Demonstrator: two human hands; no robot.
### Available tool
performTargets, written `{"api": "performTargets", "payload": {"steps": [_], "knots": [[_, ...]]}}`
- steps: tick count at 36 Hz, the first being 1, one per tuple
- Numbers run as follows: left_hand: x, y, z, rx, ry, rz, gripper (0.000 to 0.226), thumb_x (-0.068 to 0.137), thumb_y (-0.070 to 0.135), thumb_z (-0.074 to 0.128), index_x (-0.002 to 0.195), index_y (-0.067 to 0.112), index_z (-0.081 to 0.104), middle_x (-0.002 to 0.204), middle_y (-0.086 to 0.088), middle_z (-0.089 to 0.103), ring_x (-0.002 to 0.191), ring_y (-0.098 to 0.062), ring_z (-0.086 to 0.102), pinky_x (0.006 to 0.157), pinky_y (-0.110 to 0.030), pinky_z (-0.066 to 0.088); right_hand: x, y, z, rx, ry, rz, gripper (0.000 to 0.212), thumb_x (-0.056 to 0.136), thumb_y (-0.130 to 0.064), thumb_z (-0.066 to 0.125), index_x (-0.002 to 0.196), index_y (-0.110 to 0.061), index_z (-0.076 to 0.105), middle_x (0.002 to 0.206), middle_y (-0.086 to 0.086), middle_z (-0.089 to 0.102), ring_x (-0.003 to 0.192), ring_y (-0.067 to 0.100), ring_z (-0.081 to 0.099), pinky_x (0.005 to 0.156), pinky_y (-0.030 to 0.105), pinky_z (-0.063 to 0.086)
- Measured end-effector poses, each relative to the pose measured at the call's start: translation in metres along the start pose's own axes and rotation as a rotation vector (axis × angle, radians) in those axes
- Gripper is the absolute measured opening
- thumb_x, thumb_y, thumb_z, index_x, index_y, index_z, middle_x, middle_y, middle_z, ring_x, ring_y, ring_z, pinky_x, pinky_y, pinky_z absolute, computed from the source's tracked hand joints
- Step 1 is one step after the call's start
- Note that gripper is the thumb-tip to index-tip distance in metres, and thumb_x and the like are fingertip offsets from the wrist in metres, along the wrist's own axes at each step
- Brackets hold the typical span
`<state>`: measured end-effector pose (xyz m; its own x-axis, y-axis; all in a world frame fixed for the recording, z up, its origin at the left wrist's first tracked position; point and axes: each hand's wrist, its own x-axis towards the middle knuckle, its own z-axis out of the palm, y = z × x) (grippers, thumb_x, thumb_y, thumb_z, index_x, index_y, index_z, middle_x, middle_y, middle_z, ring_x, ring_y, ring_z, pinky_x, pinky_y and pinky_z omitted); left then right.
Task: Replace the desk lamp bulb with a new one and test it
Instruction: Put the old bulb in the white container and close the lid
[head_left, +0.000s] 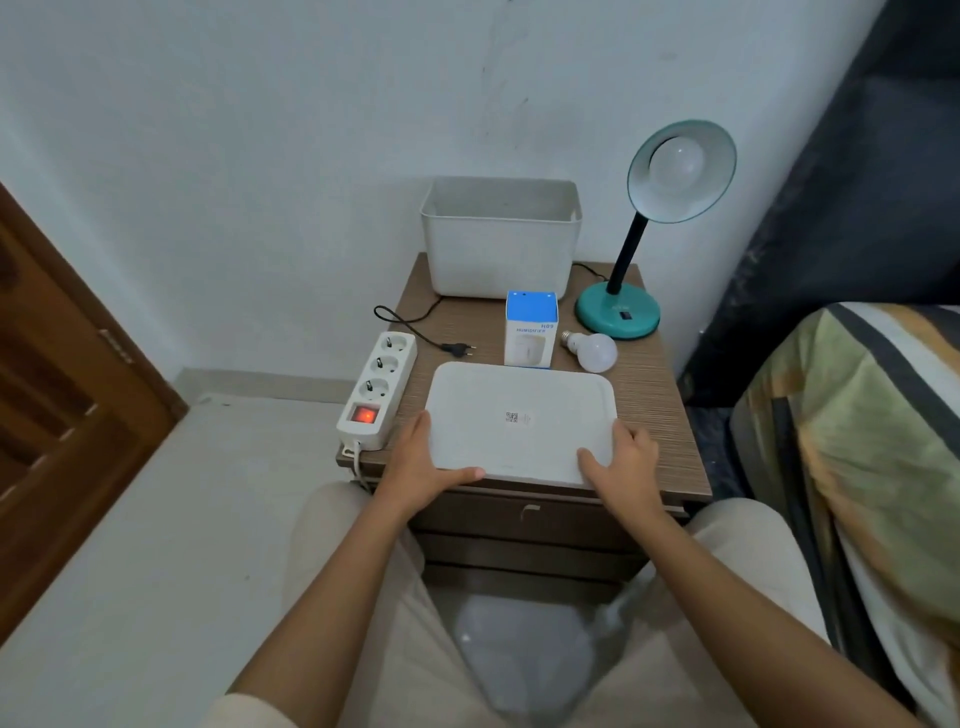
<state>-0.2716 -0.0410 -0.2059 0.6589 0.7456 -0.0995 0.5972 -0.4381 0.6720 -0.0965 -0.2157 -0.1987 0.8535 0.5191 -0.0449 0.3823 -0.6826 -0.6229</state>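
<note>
Currently both hands, left (415, 464) and right (626, 464), grip the white lid (521, 422). Spare bulb (592, 351) lies just beyond lid's far-right corner, base pointing left, nearer right hand. Lamp (623, 306) probably unplugged.

The person wears light beige trousers (363, 597) and a cream sleeve (244, 712) on the left arm; both forearms are bare.
</note>
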Motion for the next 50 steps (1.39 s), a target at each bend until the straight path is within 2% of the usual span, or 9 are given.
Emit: {"api": "performTargets", "payload": {"steps": [7, 13, 17, 22, 28, 33, 37, 41, 50], "knots": [[-0.002, 0.009, -0.002, -0.007, -0.051, -0.032, 0.114, 0.065, 0.051, 0.079, 0.147, 0.008, 0.013, 0.156, -0.006, 0.015, 0.143, -0.023, 0.016, 0.114, -0.036, 0.018, -0.003, 0.0, -0.001, 0.01, -0.011, -0.018, 0.057, 0.088, -0.032, 0.056, 0.134, -0.005, 0.036, 0.138, 0.015, 0.036, 0.128, 0.029, 0.03, 0.106, 0.04, 0.034], [0.01, 0.028, -0.01, -0.038, 0.003, 0.001, 0.101, 0.072, 0.05, 0.073, 0.146, 0.008, 0.019, 0.156, -0.004, 0.017, 0.142, -0.021, 0.019, 0.112, -0.032, 0.021, 0.01, -0.005, -0.009, 0.098, -0.008, 0.013, 0.056, 0.087, -0.023, 0.059, 0.135, -0.005, 0.037, 0.141, 0.018, 0.037, 0.129, 0.03, 0.037, 0.107, 0.04, 0.033], [0.049, 0.05, -0.037, -0.135, 0.094, 0.036, 0.091, 0.079, 0.049, 0.067, 0.147, 0.011, 0.021, 0.157, -0.004, 0.016, 0.144, -0.02, 0.017, 0.114, -0.034, 0.019, 0.037, -0.018, -0.024, 0.119, 0.016, 0.001, 0.056, 0.089, -0.019, 0.058, 0.137, -0.003, 0.036, 0.148, 0.019, 0.029, 0.137, 0.031, 0.028, 0.11, 0.04, 0.027], [0.115, 0.09, -0.085, -0.185, 0.188, 0.055, 0.088, 0.084, 0.046, 0.063, 0.148, 0.007, 0.017, 0.157, -0.009, 0.016, 0.144, -0.021, 0.017, 0.113, -0.032, 0.018, 0.088, -0.032, -0.041, 0.159, 0.09, -0.099, 0.052, 0.083, -0.018, 0.065, 0.13, -0.008, 0.044, 0.134, 0.014, 0.044, 0.124, 0.028, 0.043, 0.102, 0.04, 0.038], [0.189, 0.123, -0.114, -0.183, 0.237, 0.083, 0.083, 0.081, 0.037, 0.069, 0.143, 0.004, 0.025, 0.15, -0.015, 0.025, 0.138, -0.025, 0.027, 0.108, -0.03, 0.024, 0.136, -0.029, -0.044, 0.039, 0.017, -0.124, 0.067, 0.081, -0.033, 0.067, 0.136, -0.011, 0.037, 0.139, 0.011, 0.041, 0.126, 0.024, 0.041, 0.102, 0.033, 0.036], [0.242, 0.123, -0.11, -0.166, 0.233, 0.033, 0.104, 0.077, 0.048, 0.07, 0.147, 0.001, 0.009, 0.155, -0.015, 0.012, 0.144, -0.027, 0.013, 0.117, -0.037, 0.016, 0.156, -0.022, -0.029, 0.124, -0.028, -0.118, 0.062, 0.078, -0.021, 0.071, 0.131, -0.008, 0.043, 0.132, 0.012, 0.046, 0.122, 0.025, 0.044, 0.094, 0.023, 0.032], [0.266, 0.118, -0.098, -0.198, 0.257, 0.018, 0.108, 0.078, 0.051, 0.067, 0.148, 0.002, 0.001, 0.157, -0.013, 0.003, 0.146, -0.024, 0.004, 0.118, -0.035, 0.009, 0.163, -0.018, -0.016, 0.17, -0.037, -0.087, 0.064, 0.079, -0.023, 0.071, 0.134, -0.011, 0.042, 0.133, 0.009, 0.046, 0.12, 0.021, 0.046, 0.095, 0.022, 0.032], [0.281, 0.112, -0.089, -0.246, 0.272, 0.025, 0.107, 0.079, 0.05, 0.067, 0.148, 0.002, 0.001, 0.157, -0.013, 0.005, 0.145, -0.025, 0.008, 0.117, -0.032, 0.012, 0.167, -0.017, -0.008, 0.207, 0.001, -0.102, 0.062, 0.077, -0.023, 0.072, 0.132, -0.013, 0.045, 0.129, 0.007, 0.049, 0.109, 0.011, 0.044, 0.092, 0.022, 0.033], [0.293, 0.106, -0.087, -0.31, 0.28, 0.035, 0.107, 0.078, 0.048, 0.069, 0.149, 0.008, 0.0, 0.156, -0.01, 0.01, 0.143, -0.024, 0.016, 0.115, -0.033, 0.02, 0.177, -0.047, -0.021, 0.337, 0.246, -0.12, 0.06, 0.075, -0.023, 0.074, 0.128, -0.011, 0.049, 0.122, 0.004, 0.052, 0.113, 0.017, 0.049, 0.096, 0.027, 0.04]]}}
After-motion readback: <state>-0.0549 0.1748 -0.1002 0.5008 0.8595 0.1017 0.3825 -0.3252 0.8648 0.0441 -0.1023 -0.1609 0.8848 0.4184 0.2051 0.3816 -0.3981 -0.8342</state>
